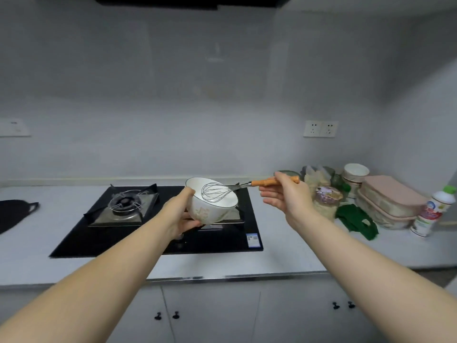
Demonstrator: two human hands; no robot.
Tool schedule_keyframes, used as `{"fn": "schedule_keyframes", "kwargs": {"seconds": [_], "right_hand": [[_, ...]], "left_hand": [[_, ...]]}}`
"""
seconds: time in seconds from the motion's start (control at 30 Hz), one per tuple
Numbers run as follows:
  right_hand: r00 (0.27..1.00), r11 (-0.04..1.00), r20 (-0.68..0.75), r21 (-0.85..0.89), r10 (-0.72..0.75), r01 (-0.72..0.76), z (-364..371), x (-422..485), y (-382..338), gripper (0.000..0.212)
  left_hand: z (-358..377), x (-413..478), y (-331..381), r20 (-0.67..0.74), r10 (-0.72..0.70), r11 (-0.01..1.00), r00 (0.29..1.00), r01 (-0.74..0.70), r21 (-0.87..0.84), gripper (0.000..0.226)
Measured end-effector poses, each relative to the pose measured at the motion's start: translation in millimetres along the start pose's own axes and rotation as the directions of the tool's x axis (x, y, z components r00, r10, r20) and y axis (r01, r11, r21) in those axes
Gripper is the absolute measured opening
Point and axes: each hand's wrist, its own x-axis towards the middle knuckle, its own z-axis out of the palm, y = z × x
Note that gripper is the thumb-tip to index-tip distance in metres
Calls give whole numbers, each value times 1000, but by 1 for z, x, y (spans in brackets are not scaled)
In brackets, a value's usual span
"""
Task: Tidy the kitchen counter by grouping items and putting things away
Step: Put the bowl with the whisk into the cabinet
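Note:
My left hand [179, 214] holds a white bowl [210, 206] tilted toward me, above the right side of the black gas stove [99, 233]. My right hand [284, 194] grips the orange wooden handle of a wire whisk [220, 193], pinched between thumb and fingers. The whisk's wire head rests inside the bowl's mouth. Both arms reach out over the white counter [284, 256].
At the back right stand stacked bowls [355, 173], food packets [317, 179], a round jar [327, 198], a green cloth [356, 219], pink lidded containers [388, 201] and a white bottle with a green cap [431, 211]. A black pan edge [12, 214] lies at left. Cabinet doors sit below.

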Motion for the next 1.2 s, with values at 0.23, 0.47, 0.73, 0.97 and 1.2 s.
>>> {"fn": "schedule_keyframes", "kwargs": {"seconds": [0.23, 0.47, 0.73, 0.97, 1.2], "right_hand": [[982, 984, 139, 111, 127, -142, 115, -29, 52, 15], [937, 946, 237, 135, 257, -294, 219, -51, 99, 13], [857, 932, 421, 65, 299, -357, 333, -46, 140, 21], [752, 888, 568, 78, 334, -453, 441, -14, 181, 12], [692, 895, 632, -5, 349, -446, 543, 37, 207, 10]], "left_hand": [[-128, -26, 2, -15, -8, 992, 1000, 6, -128, 25], [-232, -51, -3, -105, -28, 960, 994, -2, -281, 41], [-329, -44, 9, -215, -16, 928, 977, -65, -366, 32], [-405, 8, 20, -308, -15, 922, 951, -106, -373, 44], [-466, 76, 69, -356, -12, 927, 934, -123, -354, 43]]}}
